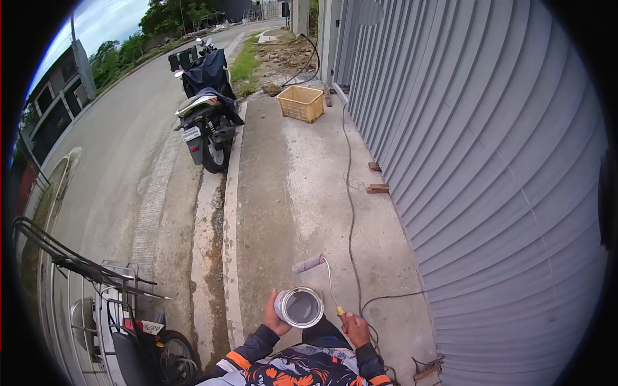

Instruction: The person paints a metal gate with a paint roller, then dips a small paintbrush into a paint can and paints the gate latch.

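Observation:
My left hand (275, 316) is wrapped round the side of an open paint can (281, 307), held in front of my body. Grey paint (301, 307) shows inside it, below the metal rim. In my right hand (356, 329) is a paint roller, gripped by its yellow handle (340, 311). From the handle a thin bent wire frame (331, 278) runs up to the grey-stained roller sleeve (308, 263), which is just beyond the can and apart from it.
Grey corrugated metal panelling (476, 141) lines the right side. A black cable (351, 219) runs along the concrete, near wood blocks (378, 188). A yellow crate (301, 104) stands ahead. One motorcycle (209, 109) is parked ahead left, another (145, 341) at lower left.

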Demonstrator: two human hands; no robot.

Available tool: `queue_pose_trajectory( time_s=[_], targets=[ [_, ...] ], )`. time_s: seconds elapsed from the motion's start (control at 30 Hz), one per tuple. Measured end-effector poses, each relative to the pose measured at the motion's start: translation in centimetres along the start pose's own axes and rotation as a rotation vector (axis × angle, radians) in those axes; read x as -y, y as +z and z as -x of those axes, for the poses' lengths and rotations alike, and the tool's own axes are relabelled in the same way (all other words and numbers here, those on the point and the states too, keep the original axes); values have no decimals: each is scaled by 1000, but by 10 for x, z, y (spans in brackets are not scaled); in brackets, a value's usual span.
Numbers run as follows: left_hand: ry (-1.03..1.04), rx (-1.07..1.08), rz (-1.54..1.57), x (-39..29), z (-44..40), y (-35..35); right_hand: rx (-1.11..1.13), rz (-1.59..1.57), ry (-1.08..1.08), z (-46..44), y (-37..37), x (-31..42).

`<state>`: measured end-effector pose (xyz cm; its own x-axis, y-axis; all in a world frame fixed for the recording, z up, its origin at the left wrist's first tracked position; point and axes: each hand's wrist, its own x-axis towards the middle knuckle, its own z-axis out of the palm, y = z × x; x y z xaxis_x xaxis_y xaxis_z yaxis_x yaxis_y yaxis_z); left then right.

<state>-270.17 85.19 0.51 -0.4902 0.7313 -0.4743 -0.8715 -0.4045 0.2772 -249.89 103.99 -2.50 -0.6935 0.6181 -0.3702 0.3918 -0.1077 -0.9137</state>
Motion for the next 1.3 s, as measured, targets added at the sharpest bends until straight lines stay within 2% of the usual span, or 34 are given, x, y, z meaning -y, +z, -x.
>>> queue_pose_trajectory(
  time_s=[0.07, 0.17, 0.27, 0.3, 0.37, 0.47, 0.53, 0.57, 0.63, 0.7, 0.8, 0.87, 0.93, 1.0, 1.1, 1.2, 1.3],
  targets=[
    [-48, 34, 9, -34, -59, 22, 102, 223, -19, -75, 2, 70],
    [-13, 1, 31, -95, -129, 75, 264, 270, -144, -193, 14, 159],
    [82, 136, 141, -155, -195, 132, 342, 377, -307, -302, 36, 243],
    [147, 90, 131, -172, -223, 142, 349, 402, -374, -341, 45, 259],
    [170, 135, 104, -213, -280, 162, 365, 451, -498, -418, 63, 287],
    [148, 193, 146, -276, -381, 168, 383, 426, -509, -521, 90, 320],
    [130, 189, 168, -313, -447, 167, 387, 451, -454, -585, 108, 325],
    [76, 201, 95, -334, -476, 174, 385, 438, -438, -616, 117, 331],
    [-25, 248, 154, -376, -534, 202, 360, 434, -412, -671, 127, 350],
    [-126, 335, 172, -414, -592, 228, 338, 355, -322, -721, 128, 376],
    [-205, 235, 108, -462, -669, 303, 311, 185, -158, -795, 116, 420],
    [-230, 294, 111, -487, -728, 338, 294, 78, -68, -847, 99, 460],
    [-260, 289, 71, -510, -799, 367, 269, -67, -30, -915, 91, 465],
    [-272, 271, 40, -528, -881, 372, 246, -200, 46, -982, 81, 472],
    [-257, 233, 24, -556, -983, 404, 270, -192, 74, -1094, 66, 475],
    [-236, 166, 23, -603, -1068, 440, 384, -134, 74, -1196, 53, 512],
    [-81, 93, 25, -662, -1137, 494, 522, -31, 18, -1310, 39, 577]
  ],
)
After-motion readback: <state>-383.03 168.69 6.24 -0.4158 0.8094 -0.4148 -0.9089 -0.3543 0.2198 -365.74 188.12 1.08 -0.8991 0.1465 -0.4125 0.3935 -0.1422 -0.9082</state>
